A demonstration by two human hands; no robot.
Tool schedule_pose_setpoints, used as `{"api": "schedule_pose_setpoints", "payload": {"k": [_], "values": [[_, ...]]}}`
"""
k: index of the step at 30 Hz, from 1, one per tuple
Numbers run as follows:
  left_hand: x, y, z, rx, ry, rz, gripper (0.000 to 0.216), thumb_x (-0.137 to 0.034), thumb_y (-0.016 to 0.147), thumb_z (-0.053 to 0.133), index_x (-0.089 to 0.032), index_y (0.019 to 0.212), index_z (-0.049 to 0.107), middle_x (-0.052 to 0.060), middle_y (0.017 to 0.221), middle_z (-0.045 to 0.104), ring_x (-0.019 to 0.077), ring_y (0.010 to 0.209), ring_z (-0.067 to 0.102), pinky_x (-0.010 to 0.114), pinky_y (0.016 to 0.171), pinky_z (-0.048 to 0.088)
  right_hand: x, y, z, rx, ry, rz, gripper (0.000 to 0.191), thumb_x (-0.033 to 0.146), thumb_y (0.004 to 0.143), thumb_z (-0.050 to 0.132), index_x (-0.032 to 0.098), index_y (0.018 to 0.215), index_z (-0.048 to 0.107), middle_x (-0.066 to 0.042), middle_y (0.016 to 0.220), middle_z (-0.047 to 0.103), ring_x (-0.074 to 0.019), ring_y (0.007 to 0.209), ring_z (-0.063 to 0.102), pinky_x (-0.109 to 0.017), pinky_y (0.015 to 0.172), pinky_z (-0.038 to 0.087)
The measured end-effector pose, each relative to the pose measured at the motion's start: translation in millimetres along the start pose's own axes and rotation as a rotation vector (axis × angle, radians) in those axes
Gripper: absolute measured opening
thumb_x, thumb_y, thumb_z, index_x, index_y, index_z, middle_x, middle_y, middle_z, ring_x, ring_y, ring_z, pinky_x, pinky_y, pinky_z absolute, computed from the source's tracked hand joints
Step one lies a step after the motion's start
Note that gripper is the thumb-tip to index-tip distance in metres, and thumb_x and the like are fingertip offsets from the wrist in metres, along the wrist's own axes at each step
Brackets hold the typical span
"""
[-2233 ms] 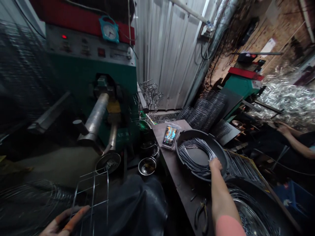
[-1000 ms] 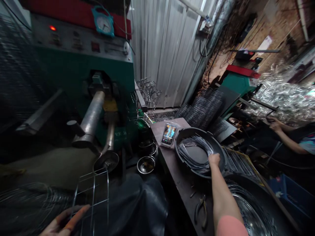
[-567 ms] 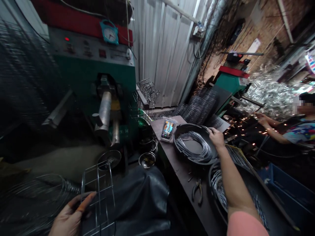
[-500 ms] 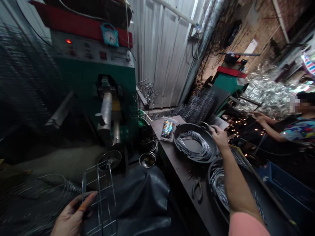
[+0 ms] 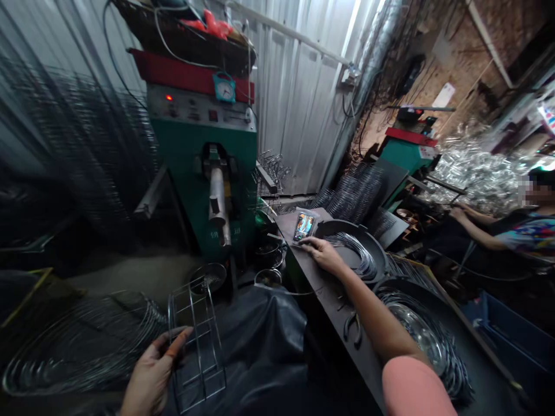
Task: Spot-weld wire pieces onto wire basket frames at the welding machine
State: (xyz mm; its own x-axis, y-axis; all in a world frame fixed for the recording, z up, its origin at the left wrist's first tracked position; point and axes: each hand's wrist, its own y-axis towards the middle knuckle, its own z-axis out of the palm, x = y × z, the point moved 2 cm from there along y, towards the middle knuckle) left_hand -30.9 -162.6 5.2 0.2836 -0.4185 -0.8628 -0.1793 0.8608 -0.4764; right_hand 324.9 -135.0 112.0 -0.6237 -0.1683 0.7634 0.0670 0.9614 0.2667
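Cramped little workshop here: a corrugated metal wall (image 5: 299,98) at the back, a brick wall (image 5: 459,58) off to the right, and a green machine (image 5: 199,144) with a small round gauge (image 5: 224,88) on top. Past that there's a big shiny scrap heap (image 5: 472,173), and a co-worker's arm (image 5: 472,222) is busy over on the far right.

From the head cam, the left hand (image 5: 151,370) is low in the frame, fingers wrapped around the side of a wire frame (image 5: 197,346), so that grip looks properly closed on it. The frame sits just over a black plastic sheet (image 5: 260,346), with a loose pile of wire coils (image 5: 82,346) beside it. It looks light and stiff, though a bit springy. The side rail or a welded crossing seems like the best place to hold it, and the cut ends could snag.

The right hand (image 5: 318,251) is open and empty, reaching across the counter (image 5: 325,303) between a phone in a clear packet (image 5: 303,226) and a black pan (image 5: 351,245) of bent wire (image 5: 362,260). Pliers (image 5: 352,329) lie on the counter just below that arm.
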Motion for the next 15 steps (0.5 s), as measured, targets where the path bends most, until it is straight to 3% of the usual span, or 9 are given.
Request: {"api": "schedule_pose_setpoints", "payload": {"k": [3, 7, 15], "values": [[3, 9, -3, 0.007, -0.034, 0.019, 0.05, -0.034, 0.021, 0.081, -0.016, 0.064, 0.066, -0.001, 0.065, 0.061, 0.0076, 0.051, 0.044, 0.017, 0.039, 0.034, -8, 6, 41, 0.019, 0.04, -0.054, 0.022, 0.031, 0.078, 0.053, 0.017, 0.088, 0.066, -0.001, 0.077, 0.064, -0.0149, 0.075, 0.058, -0.026, 0.073, 0.043], [-7, 34, 5, 0.032, -0.1, 0.103, 0.045, -0.036, 0.028, 0.081, -0.016, 0.064, 0.065, -0.002, 0.063, 0.057, 0.0061, 0.049, 0.042, 0.016, 0.039, 0.033, -13, 20, 78, -0.038, 0.072, -0.114, 0.017, 0.031, 0.077, 0.057, 0.019, 0.084, 0.066, -0.002, 0.078, 0.064, -0.0148, 0.074, 0.057, -0.026, 0.071, 0.043], [-40, 69, 37, 0.069, -0.042, 0.246, 0.048, -0.043, 0.034, 0.08, -0.015, 0.069, 0.063, 0.003, 0.077, 0.061, 0.011, 0.061, 0.049, 0.018, 0.042, 0.035, -26, 42, 113, 0.158, 0.322, -0.021, 0.021, 0.033, 0.076, 0.057, 0.02, 0.091, 0.065, 0.0, 0.084, 0.065, -0.0144, 0.08, 0.058, -0.026, 0.077, 0.044]]}}
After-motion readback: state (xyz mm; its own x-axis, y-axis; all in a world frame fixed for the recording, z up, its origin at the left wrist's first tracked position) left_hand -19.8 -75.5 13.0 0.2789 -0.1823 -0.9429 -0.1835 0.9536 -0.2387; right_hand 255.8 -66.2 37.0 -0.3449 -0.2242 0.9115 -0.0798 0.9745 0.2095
